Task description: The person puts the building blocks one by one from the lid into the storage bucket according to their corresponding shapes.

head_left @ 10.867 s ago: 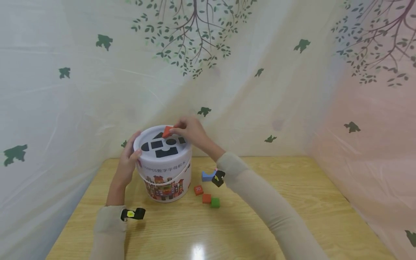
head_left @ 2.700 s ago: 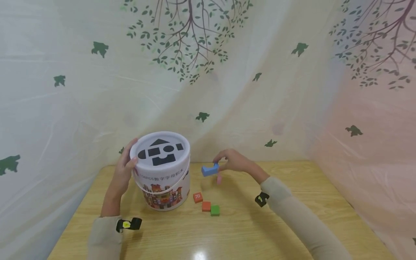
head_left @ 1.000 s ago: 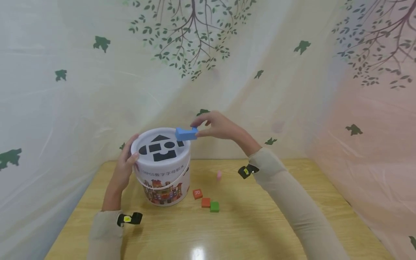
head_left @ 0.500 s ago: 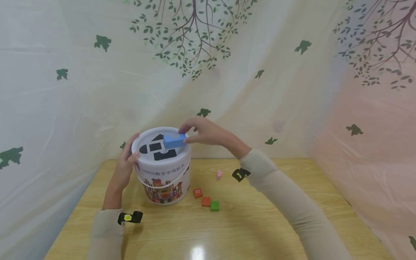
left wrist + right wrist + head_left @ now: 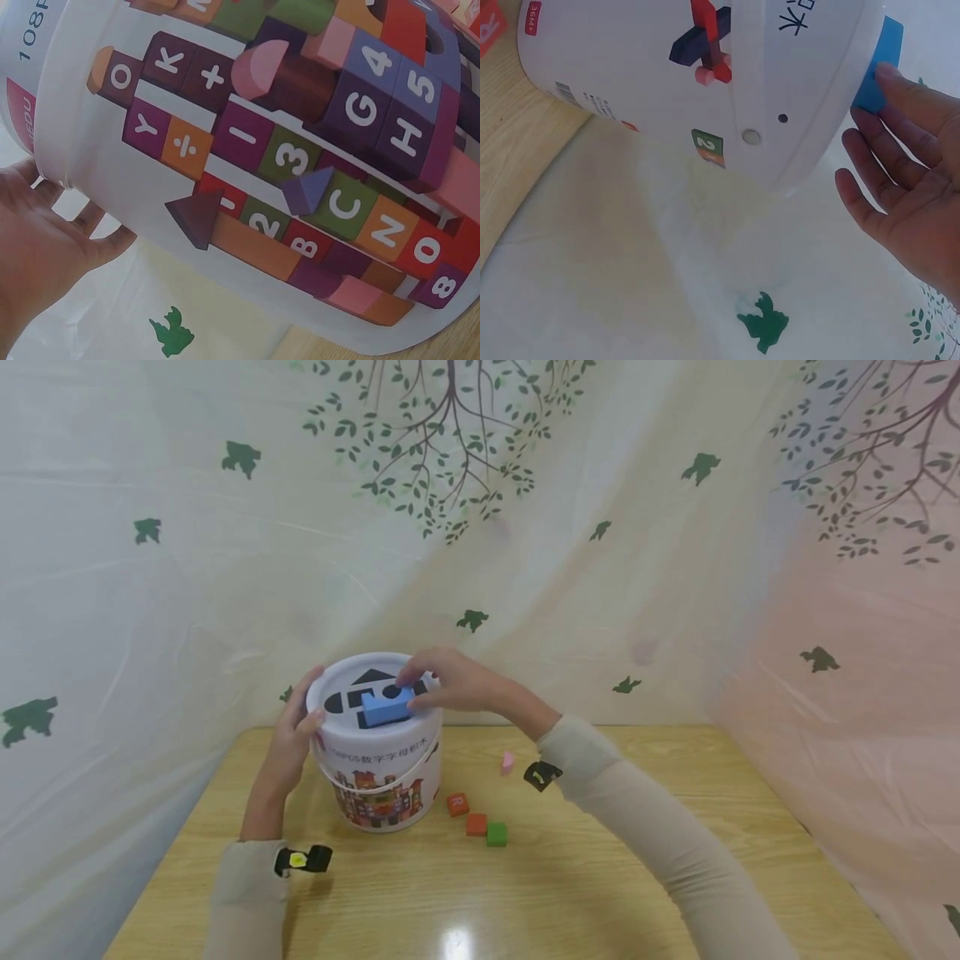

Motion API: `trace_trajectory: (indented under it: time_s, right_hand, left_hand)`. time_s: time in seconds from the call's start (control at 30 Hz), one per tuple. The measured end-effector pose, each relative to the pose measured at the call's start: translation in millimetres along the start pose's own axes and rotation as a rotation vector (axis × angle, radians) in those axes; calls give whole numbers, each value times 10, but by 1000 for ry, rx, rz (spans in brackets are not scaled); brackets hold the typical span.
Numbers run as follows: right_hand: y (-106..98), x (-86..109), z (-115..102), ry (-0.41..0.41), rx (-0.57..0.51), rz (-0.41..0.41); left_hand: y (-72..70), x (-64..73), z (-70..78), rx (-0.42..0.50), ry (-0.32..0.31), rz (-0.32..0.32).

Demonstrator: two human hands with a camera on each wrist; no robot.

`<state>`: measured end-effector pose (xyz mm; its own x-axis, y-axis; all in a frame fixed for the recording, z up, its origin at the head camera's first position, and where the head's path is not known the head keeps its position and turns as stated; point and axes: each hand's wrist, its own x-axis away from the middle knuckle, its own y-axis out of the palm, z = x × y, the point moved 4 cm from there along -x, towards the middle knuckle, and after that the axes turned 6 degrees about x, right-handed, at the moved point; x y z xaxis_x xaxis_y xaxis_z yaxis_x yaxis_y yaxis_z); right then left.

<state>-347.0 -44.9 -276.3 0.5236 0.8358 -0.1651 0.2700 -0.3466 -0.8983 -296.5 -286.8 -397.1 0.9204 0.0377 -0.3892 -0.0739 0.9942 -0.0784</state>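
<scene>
A white toy-block bucket [image 5: 386, 789] stands on the table, its lid [image 5: 341, 681] cut with dark shaped holes. My left hand [image 5: 288, 731] grips the rim at the left side, thumb at the lid's edge; in the left wrist view that hand [image 5: 45, 232] lies against the printed wall. Between thumb and fingers, my right hand [image 5: 461, 681] pinches a blue arch block [image 5: 386, 708] at its right end. The block covers much of the arch-shaped hole at the lid's front. From the right wrist view, the blue block [image 5: 881, 71] rises above the lid's edge, and its far end is hidden.
Right of the bucket lie a red block with a letter [image 5: 457, 804], a plain red block [image 5: 476, 825] and a green block [image 5: 497, 834]. A pink block [image 5: 507, 763] stands farther back on the wooden table [image 5: 600, 827]. A leaf-patterned curtain [image 5: 562, 610] hangs behind.
My right hand set down a red block earlier, picked the blue arch block up from the table, and carried it left and down to the lid's front. My left hand stayed on the bucket.
</scene>
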Motion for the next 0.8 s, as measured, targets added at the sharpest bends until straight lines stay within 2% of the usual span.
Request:
trace_trajectory:
  time_s: [0.37,0.8]
  right_hand:
    - [87,-7,-21,28,-14,-6]
    - [129,-20,-19,16,0,-4]
  left_hand:
    - [8,-2,3,3,-5,3]
    - [5,4,0,0,6,5]
